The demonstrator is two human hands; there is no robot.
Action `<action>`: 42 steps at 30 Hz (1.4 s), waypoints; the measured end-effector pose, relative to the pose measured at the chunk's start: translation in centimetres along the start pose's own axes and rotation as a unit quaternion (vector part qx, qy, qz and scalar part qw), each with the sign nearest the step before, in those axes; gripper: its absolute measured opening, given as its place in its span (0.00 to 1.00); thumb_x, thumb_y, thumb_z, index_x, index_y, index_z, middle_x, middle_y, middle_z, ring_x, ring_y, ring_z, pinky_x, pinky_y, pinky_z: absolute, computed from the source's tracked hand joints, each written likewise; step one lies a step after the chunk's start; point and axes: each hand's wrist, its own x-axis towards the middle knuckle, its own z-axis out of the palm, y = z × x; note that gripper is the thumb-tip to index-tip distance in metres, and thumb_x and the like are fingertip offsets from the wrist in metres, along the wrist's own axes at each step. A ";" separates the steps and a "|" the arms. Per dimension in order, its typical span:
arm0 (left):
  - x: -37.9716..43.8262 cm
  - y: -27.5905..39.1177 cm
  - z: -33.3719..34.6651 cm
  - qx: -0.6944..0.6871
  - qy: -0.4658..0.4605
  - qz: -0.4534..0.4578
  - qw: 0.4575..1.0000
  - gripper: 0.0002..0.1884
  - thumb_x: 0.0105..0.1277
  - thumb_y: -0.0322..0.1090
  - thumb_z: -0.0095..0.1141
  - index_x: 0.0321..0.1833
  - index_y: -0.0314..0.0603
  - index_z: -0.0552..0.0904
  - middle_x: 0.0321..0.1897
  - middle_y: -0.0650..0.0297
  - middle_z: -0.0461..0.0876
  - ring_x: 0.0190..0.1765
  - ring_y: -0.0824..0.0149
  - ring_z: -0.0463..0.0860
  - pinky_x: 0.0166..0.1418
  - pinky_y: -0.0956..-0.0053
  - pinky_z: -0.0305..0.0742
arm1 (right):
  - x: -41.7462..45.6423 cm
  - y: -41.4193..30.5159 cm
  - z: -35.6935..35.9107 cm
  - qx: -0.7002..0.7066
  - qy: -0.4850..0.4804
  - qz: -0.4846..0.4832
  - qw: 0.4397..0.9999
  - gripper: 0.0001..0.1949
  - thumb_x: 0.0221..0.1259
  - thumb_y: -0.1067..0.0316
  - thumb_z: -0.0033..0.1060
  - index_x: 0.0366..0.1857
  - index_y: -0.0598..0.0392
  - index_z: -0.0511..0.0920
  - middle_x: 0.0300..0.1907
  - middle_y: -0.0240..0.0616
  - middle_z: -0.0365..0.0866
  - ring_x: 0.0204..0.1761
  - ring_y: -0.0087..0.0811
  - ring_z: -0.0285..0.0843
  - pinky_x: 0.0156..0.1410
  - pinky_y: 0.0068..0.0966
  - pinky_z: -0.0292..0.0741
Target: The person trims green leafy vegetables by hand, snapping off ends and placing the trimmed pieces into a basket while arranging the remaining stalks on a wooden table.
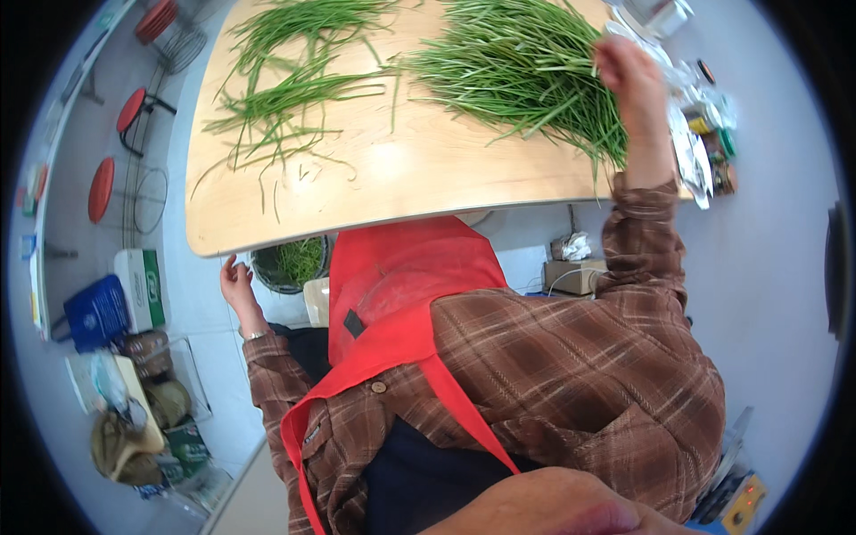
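My right hand is at the right end of a large pile of long green stalks on the wooden table. Its fingers are curled at the stalk ends; whether they grip any cannot be told. My left hand hangs just below the table's front left corner, fingers loosely bent and apart, holding nothing. Smaller bunches of green stalks and loose bits lie on the table's left part. Under the front edge, near my left hand, a dark bin holds green scraps.
Red stools stand at the left, with a white and green box and a blue bag nearby. Jars and plastic bags crowd the table's right edge. A cardboard box sits beneath the table.
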 end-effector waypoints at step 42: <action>-4.5 13.6 0.0 -0.152 0.201 0.155 0.955 0.12 0.68 0.29 0.41 0.52 0.36 0.71 0.40 0.60 0.77 0.36 0.74 0.76 0.42 0.79 0.74 | 4.7 5.3 24.0 -0.215 -0.167 -0.181 0.945 0.08 0.61 0.64 0.54 0.36 0.55 0.80 0.32 0.29 0.82 0.35 0.21 0.78 0.38 0.19 0.73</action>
